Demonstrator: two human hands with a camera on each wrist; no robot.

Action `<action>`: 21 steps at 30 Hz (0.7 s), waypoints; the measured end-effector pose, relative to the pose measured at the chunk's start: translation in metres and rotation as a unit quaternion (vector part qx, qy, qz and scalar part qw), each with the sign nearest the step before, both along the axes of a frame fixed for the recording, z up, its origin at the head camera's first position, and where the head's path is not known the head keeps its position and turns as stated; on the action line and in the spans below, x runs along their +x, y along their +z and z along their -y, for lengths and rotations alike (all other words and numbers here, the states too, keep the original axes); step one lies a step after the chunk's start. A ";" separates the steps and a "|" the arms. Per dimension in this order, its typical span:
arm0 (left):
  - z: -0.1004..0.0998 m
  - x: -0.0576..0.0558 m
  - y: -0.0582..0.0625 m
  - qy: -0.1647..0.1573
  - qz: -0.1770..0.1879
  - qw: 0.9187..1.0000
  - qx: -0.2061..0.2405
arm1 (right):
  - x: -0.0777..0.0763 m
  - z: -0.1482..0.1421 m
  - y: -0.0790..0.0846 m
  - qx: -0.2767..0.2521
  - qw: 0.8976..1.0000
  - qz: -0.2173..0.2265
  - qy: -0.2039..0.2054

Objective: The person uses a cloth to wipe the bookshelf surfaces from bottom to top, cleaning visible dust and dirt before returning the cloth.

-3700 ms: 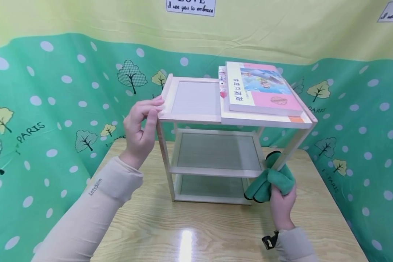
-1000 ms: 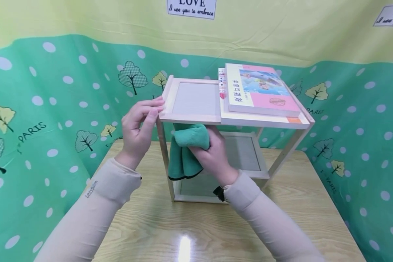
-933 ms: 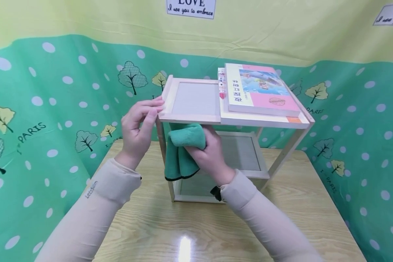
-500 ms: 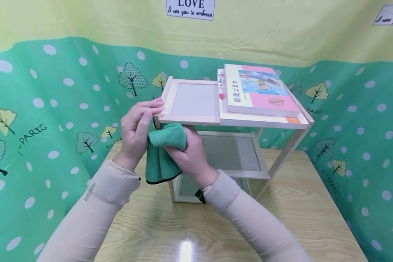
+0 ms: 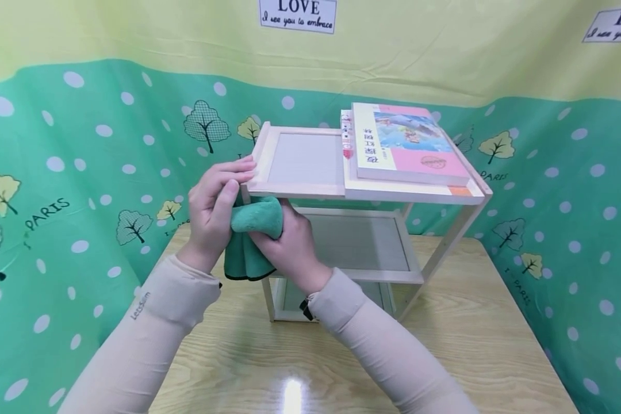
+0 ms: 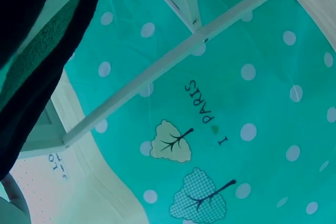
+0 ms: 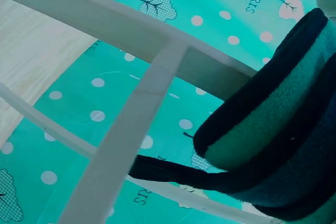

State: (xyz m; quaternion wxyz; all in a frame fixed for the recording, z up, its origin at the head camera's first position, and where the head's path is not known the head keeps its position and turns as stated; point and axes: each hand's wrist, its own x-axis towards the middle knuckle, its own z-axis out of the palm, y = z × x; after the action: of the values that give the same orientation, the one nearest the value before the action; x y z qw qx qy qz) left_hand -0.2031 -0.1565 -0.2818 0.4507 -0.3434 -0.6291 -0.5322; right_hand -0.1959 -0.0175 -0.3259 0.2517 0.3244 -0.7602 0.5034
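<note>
A pale wooden three-tier shelf (image 5: 297,188) stands on the table in the head view. My left hand (image 5: 209,215) holds its upper front-left corner, fingers over the top edge and thumb at the front. My right hand (image 5: 292,244) grips a folded green cloth (image 5: 257,218) with black edging. The cloth is at the upper part of the front-left post, just under the top tier and beside my left thumb, and hides much of that post. In the right wrist view, cloth folds (image 7: 252,140) lie against the shelf's frame (image 7: 131,114). Most right-hand fingertips are hidden.
Two stacked books, a pink-and-blue one (image 5: 414,144) over a white one (image 5: 348,135), lie on the top tier's right side. The wood-grain table (image 5: 227,356) extends in front. A green-and-yellow patterned curtain (image 5: 103,190) encloses the back and sides.
My right hand has carried the cloth from the front-right post leftward under the top tier to the front-left post. My left hand has stayed on the corner; its thumb has shifted slightly lower.
</note>
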 end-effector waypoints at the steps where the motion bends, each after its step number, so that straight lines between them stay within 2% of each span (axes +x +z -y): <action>1: 0.000 0.000 0.000 0.001 -0.001 1.000 0.001 | 0.000 0.000 -0.001 -0.001 1.000 0.005 0.005; 8: -0.001 0.000 -0.002 0.010 -0.004 1.000 0.008 | -0.002 -0.001 -0.005 -0.009 0.999 0.043 0.031; 14: -0.001 0.000 -0.003 0.017 -0.004 1.000 -0.001 | -0.001 -0.003 -0.014 0.014 1.000 0.016 0.014; 21: -0.001 0.000 -0.003 0.022 -0.003 1.000 -0.007 | 0.001 -0.004 -0.021 0.027 1.000 -0.001 0.013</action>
State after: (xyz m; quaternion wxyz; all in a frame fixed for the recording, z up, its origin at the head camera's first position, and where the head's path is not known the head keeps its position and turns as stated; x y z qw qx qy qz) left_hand -0.2028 -0.1557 -0.2850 0.4620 -0.3344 -0.6386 -0.5168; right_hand -0.1950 -0.0139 -0.3466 0.2369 0.3417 -0.7686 0.4861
